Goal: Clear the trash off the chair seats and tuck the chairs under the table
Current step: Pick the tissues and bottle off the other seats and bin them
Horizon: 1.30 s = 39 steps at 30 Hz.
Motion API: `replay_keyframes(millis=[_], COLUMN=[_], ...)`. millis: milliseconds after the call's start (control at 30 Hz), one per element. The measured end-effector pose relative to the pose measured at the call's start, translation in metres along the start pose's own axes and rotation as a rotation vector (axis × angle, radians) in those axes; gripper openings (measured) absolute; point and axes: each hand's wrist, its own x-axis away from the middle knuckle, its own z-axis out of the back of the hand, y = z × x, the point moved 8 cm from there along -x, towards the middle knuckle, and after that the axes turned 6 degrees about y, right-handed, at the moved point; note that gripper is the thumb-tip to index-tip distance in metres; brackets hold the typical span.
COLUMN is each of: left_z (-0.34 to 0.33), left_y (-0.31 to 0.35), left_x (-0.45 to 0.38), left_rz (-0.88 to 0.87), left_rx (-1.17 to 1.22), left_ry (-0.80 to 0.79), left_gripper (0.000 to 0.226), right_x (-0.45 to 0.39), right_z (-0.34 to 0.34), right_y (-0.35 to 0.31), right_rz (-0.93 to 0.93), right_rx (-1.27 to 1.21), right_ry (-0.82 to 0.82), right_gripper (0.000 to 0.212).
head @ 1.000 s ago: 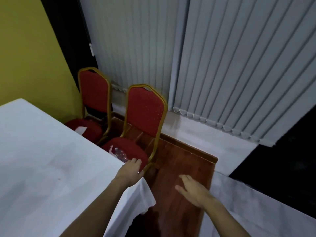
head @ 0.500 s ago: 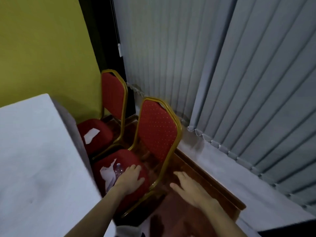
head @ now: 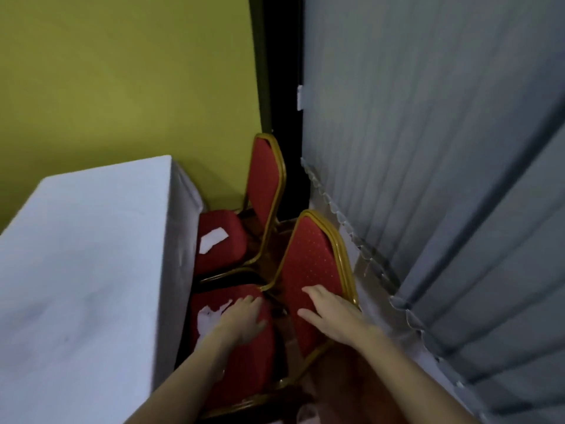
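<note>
Hands at the near chair, closer than half a second before.

The left hand (head: 244, 319) lay spread and empty on the near chair (head: 312, 270) seat, touching white trash (head: 209, 318); earlier a bottle showed there. The right hand (head: 333, 318) hovered open before its backrest. More paper (head: 212, 238) sat on the far chair (head: 264, 182) beside the desk (head: 82, 270).

A banquet or function room: gold-framed red chairs (head: 312, 264), a white-clothed table (head: 82, 270), vertical blinds (head: 428, 148).

Two chairs (head: 315, 264) (head: 266, 185), two paper scraps (head: 212, 238) (head: 209, 318).
</note>
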Motion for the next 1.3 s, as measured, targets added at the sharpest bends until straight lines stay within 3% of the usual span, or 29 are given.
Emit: replay_keyframes(millis=[200,467,600,800,1067,1300], left_z=[0.006,0.022,0.019,0.05,-0.038,-0.082], left_y=[-0.042,-0.036,-0.06,-0.075,0.0,0.001], left_x=[-0.066,-0.116,-0.119,-0.089,-0.027,0.005], left_rz=[0.221,0.354,0.577,0.906,1.185,1.372], left_rx=[0.138,0.389,0.573,0.601,0.705,0.757], left_ry=[-0.006,0.1,0.209,0.464,0.37,0.388], left_gripper=[0.053,0.044,0.051,0.032,0.045,0.041], right_x=[-0.07,-0.173,-0.215,-0.285,-0.278,-0.258], right_z=[0.031,0.07,0.054,0.021,-0.029,-0.058], right_y=[0.027,0.042,0.03,0.009,-0.002,-0.014], right_rz=[0.15,0.332,0.509,0.742,0.898,1.012], right_rx=[0.1,0.155,0.209,0.285,0.361,0.409], right_ry=[-0.096,-0.155,-0.292,-0.459,-0.666,-0.731], right_gripper=[0.059,0.056,0.055,0.053,0.051,0.055])
